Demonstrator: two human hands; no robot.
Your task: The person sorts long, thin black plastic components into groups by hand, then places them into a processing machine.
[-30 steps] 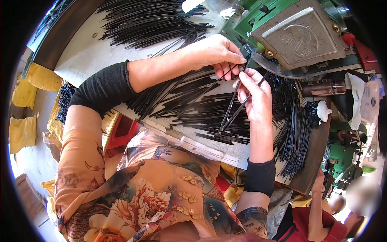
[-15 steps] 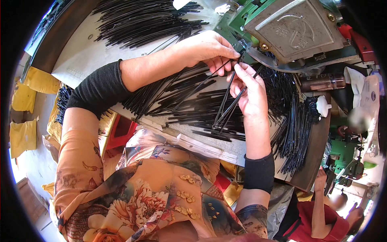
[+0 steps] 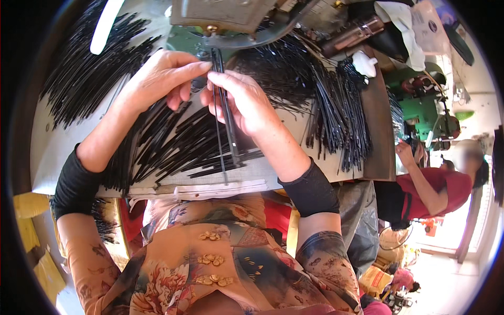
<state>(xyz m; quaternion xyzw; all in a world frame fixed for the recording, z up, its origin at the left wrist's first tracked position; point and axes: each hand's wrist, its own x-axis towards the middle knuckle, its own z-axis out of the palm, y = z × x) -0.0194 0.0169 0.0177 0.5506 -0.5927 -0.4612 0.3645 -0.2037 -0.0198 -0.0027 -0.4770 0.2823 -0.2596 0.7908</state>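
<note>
Thin black strips (image 3: pixel 230 137) run down from my fingers, close together, their lower ends over the table edge side of the worktable. My right hand (image 3: pixel 240 101) is closed round them, thumb pressed near their upper ends. My left hand (image 3: pixel 167 77) pinches at the top of the same strips, thumb and forefinger meeting just beside my right thumb; its other fingers are curled. The upper tips lie right in front of the green and metal machine (image 3: pixel 218 13). Beneath my hands a loose spread of similar black strips (image 3: pixel 178 144) covers part of the pale worktable (image 3: pixel 47 157).
A thick pile of black strips (image 3: pixel 94 63) lies at the left. Glossy black bundles (image 3: pixel 336 115) hang over the right side, near a dark bottle (image 3: pixel 353 37) and a white-capped item (image 3: pixel 364 64). A person in red (image 3: pixel 433 191) is at the far right, near another green machine (image 3: pixel 422 113).
The view has turned, so the machine and table now sit further left and higher. Both hands stay together at the strips' upper ends; the held strips now point more nearly straight down.
</note>
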